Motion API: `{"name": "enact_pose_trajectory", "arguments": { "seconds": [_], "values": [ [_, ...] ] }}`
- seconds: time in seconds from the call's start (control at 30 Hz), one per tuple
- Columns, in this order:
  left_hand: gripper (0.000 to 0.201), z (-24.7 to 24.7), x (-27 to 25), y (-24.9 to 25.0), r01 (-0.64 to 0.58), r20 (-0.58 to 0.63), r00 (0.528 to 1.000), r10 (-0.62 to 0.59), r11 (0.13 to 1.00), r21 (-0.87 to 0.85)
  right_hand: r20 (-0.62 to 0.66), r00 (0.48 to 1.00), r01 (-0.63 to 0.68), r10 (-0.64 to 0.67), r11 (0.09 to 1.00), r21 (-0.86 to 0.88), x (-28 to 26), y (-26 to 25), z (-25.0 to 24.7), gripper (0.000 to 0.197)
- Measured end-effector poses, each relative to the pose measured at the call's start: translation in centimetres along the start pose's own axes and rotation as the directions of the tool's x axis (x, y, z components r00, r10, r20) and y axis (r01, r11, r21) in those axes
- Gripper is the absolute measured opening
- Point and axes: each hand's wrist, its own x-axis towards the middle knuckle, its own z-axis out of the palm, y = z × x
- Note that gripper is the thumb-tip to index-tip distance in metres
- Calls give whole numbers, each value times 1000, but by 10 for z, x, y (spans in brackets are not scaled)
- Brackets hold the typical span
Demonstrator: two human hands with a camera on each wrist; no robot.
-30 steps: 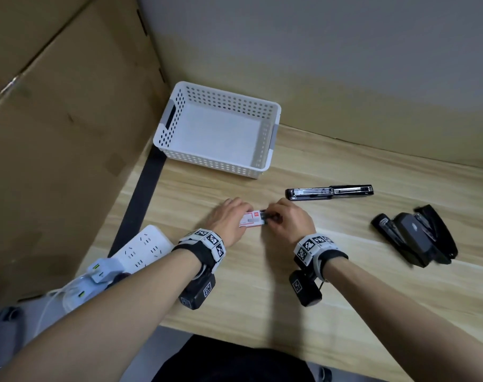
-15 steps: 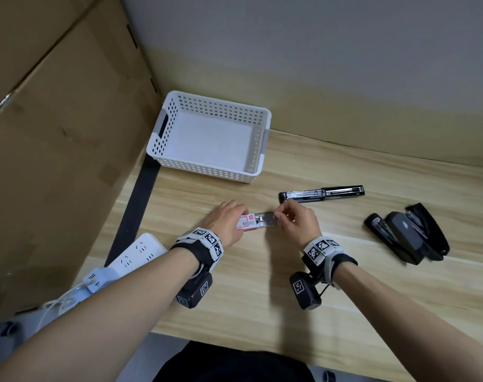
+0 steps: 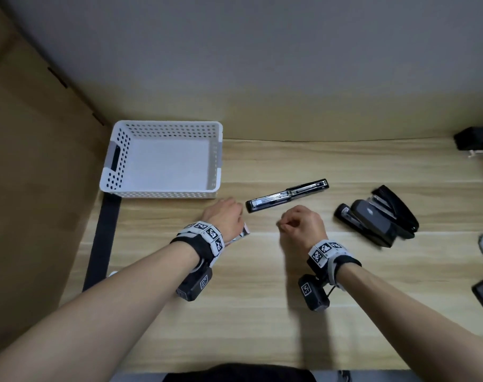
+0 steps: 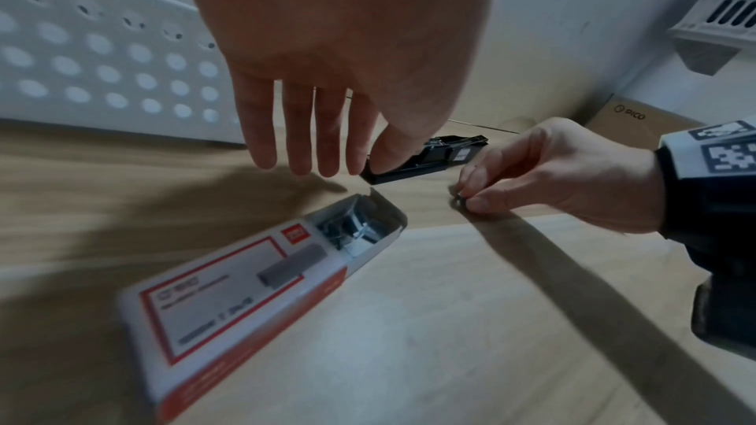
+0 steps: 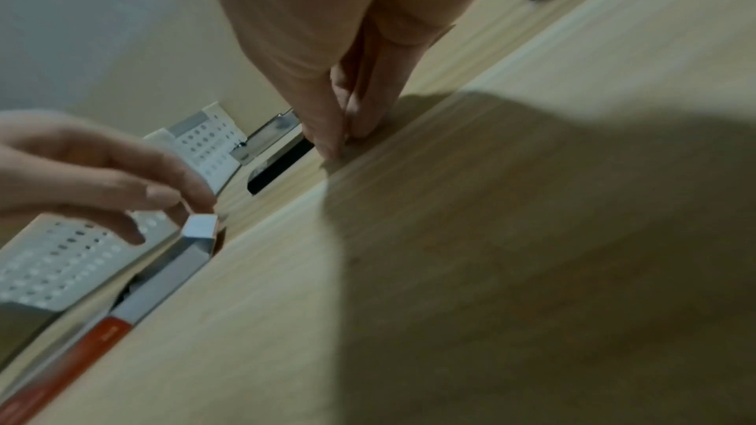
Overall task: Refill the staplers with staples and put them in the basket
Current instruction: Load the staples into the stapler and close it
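Right hand (image 3: 301, 224) pinches staple strip (image 4: 461, 198); left hand (image 3: 225, 216) relaxed, empty. Align strip with opened stapler (image 3: 287, 194) channel, seat flat.

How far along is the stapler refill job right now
Done: the staple box lies open on the table, and the long stapler lies opened flat. In hand: the right hand pinches something small, likely staples; the left hand hovers open. Left: loading that stapler and the dark staplers; the basket holds none.
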Motion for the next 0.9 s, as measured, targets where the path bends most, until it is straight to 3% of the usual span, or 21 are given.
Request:
{"name": "enact_pose_trajectory", "arguments": {
  "seconds": [0.13,0.27,0.4,0.53,0.73,0.9],
  "values": [
    [22,0,11,10,-21,0,1000,21,999,30,38,990,141,-137,984,-109,-5,9,2,2],
    [23,3,17,12,-25,33,999,23,999,35,41,985,170,-167,981,-93,-12,18,3,6],
    [18,3,20,13,-7,10,1000,7,999,32,-17,993,113,-114,993,-27,-13,21,2,28],
    [20,5,24,16,33,-26,999,-33,999,1,73,992,115,-107,988,-107,-6,20,3,43],
    [26,14,32,13,17,-80,997,-19,1000,-20,100,987,140,-125,975,-171,8,12,10,12],
    [24,20,36,9,-14,-122,993,8,999,-48,70,981,190,-182,972,-137,15,10,4,13]
  ]
}}
